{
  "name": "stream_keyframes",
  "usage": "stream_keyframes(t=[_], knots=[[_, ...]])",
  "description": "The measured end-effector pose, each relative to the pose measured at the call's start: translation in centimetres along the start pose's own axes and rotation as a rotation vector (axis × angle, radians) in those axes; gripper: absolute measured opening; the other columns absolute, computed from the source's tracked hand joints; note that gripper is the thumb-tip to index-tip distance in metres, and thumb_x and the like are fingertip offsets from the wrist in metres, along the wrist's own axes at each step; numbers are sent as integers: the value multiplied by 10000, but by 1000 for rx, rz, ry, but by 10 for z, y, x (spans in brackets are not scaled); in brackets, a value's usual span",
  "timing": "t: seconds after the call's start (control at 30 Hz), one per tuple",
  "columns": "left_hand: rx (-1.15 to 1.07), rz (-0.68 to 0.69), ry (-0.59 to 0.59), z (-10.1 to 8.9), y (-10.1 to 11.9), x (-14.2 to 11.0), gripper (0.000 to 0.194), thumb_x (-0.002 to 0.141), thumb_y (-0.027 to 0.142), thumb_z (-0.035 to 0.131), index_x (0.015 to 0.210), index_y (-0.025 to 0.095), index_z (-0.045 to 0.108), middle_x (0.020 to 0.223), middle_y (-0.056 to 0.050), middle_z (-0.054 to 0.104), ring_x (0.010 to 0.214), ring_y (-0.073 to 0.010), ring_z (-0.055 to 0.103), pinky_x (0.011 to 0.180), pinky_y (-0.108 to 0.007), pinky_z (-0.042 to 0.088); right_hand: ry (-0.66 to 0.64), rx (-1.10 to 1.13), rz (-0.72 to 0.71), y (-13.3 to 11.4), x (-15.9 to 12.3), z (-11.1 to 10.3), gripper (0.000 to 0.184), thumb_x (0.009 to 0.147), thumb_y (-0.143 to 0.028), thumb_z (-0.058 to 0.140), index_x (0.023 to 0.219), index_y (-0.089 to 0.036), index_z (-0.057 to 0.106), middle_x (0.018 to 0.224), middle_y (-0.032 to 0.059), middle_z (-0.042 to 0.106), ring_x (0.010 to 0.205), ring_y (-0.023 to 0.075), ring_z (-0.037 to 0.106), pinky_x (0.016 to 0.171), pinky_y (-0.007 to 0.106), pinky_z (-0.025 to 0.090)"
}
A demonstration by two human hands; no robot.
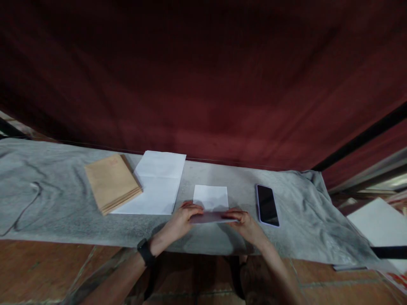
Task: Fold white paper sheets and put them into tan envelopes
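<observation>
A white sheet of paper (211, 197) lies on the grey cloth in front of me, its near part raised and folded over toward me. My left hand (187, 215) grips the left end of this folded part, fingers on top. On the other end, my right hand (240, 220) holds it the same way. The folded edge between the hands is in shadow, and the thumbs are mostly hidden beneath it. A dark watch (146, 253) is on my left wrist.
Left of my hands are white paper sheets (159, 186), partly under a stack of brown envelopes (111, 180). A phone (267, 205) lies to the right on the grey cloth (305, 220). A thin cord (28, 207) is at far left. Behind hangs a dark red curtain (203, 106).
</observation>
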State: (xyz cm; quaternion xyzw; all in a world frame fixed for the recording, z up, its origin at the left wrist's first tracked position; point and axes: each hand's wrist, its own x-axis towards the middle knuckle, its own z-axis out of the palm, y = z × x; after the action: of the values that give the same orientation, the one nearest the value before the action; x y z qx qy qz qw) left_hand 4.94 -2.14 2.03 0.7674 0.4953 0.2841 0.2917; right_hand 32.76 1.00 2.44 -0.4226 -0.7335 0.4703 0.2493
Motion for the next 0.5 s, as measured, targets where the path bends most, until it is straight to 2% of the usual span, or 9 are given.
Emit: stream_keyframes(t=[0.2,0.4,0.5], knots=[[-16,-33,-26,-7,-7,0,378,753,15,596,1005,249,753,1074,-32,753,1027,-201,678,957,-357,513,29,-78,1,0,3,0,292,804,-222,655,1062,-302,767,1145,38,726,1113,236,642,1022,394,459],[-46,-85,-23,-11,-7,2,196,810,187,659,969,240,762,1027,-48,753,993,-223,676,903,-340,522,88,-22,21,-8,5,0,218,838,-332,629,991,-299,782,1067,40,755,1052,264,668,972,397,480],[-103,-155,-42,-12,-6,2,176,823,281,654,947,222,765,947,-50,760,884,-215,680,827,-319,527,112,-11,75,-9,5,2,201,816,-350,636,946,-305,784,1023,27,766,1002,270,681,932,379,493]])
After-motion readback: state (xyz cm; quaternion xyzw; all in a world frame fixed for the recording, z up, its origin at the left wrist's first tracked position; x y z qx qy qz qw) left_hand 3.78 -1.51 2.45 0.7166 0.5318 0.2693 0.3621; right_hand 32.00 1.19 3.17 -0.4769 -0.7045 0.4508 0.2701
